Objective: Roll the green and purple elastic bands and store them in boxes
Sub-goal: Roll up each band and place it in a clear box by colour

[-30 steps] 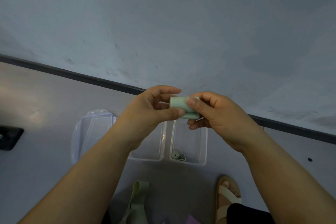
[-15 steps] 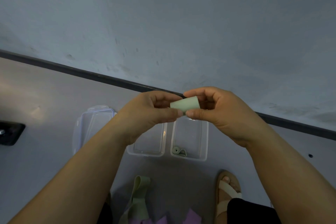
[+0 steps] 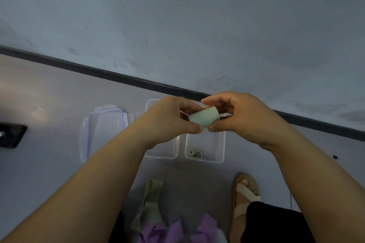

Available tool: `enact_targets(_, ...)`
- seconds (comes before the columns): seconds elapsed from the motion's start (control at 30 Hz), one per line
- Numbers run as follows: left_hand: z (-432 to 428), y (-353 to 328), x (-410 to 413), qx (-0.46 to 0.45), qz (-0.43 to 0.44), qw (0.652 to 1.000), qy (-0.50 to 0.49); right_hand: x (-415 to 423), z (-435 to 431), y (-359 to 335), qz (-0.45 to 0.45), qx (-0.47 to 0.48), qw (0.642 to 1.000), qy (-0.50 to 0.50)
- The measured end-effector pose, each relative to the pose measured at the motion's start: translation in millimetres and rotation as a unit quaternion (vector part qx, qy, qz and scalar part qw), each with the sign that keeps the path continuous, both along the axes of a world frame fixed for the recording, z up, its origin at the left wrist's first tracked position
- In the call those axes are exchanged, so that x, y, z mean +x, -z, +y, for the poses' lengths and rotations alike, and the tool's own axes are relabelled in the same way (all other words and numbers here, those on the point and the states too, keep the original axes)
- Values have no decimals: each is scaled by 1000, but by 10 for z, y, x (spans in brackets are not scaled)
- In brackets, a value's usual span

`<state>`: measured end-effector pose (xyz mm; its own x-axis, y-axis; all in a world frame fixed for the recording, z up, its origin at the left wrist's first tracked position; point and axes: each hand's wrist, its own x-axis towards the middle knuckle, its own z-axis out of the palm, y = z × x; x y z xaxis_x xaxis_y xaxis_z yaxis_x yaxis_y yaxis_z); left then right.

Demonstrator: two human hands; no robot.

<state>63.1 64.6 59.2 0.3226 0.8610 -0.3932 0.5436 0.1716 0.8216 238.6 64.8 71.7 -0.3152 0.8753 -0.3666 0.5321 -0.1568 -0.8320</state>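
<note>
Both hands hold one rolled green band (image 3: 204,118) in the air above the boxes. My left hand (image 3: 169,120) pinches its left end between thumb and fingers. My right hand (image 3: 243,118) grips its right end. Below them stand two clear boxes side by side on the floor. The right box (image 3: 221,150) holds one rolled green band (image 3: 194,153); the left box (image 3: 173,152) shows nothing inside, though my left arm covers part of it. A loose green band (image 3: 150,201) and several loose purple bands (image 3: 177,231) lie near the bottom edge.
A clear lid with blue trim (image 3: 102,130) lies on the floor left of the boxes. A dark object (image 3: 10,136) sits at the far left edge. A sandalled foot (image 3: 245,195) rests at the lower right. A wall with a dark skirting strip (image 3: 98,72) runs behind.
Both hands turned the green roll: it now tilts with its right end higher, and my right thumb has moved under it. The view has dropped a little, showing more purple bands.
</note>
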Motion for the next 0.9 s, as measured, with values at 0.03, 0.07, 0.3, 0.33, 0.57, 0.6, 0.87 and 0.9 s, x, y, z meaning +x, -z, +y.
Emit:
enact_targets(0.03, -7, 25, 30, 12, 7, 1000, 2, 21, -10, 8, -3, -4, 1000, 0)
enact_targets(0.07, -14, 50, 61, 29, 16, 999, 3, 46, -19, 18, -3, -12, 1000, 3)
enact_targets(0.3, -74, 192, 344, 163, 24, 986, -1, 253, -48, 54, 58, -137, 979, 136)
enact_targets(0.33, -84, 225, 379, 183, 21, 983, -1, 276, -60, 60, 73, -156, 973, 154)
enact_targets(0.57, -143, 582, 528, 297, 17, 953, 49, 434, -168, 242, 163, -257, 922, 241)
enact_targets(0.6, -154, 645, 537, 311, 23, 948, 60, 450, -187, 290, 180, -272, 910, 255)
enact_targets(0.87, -188, 1100, 534, 332, 61, 938, 78, 473, -153, 737, 215, -340, 868, 292)
enact_targets(0.9, -173, 1171, 524, 319, 59, 943, 76, 465, -128, 820, 209, -342, 870, 287)
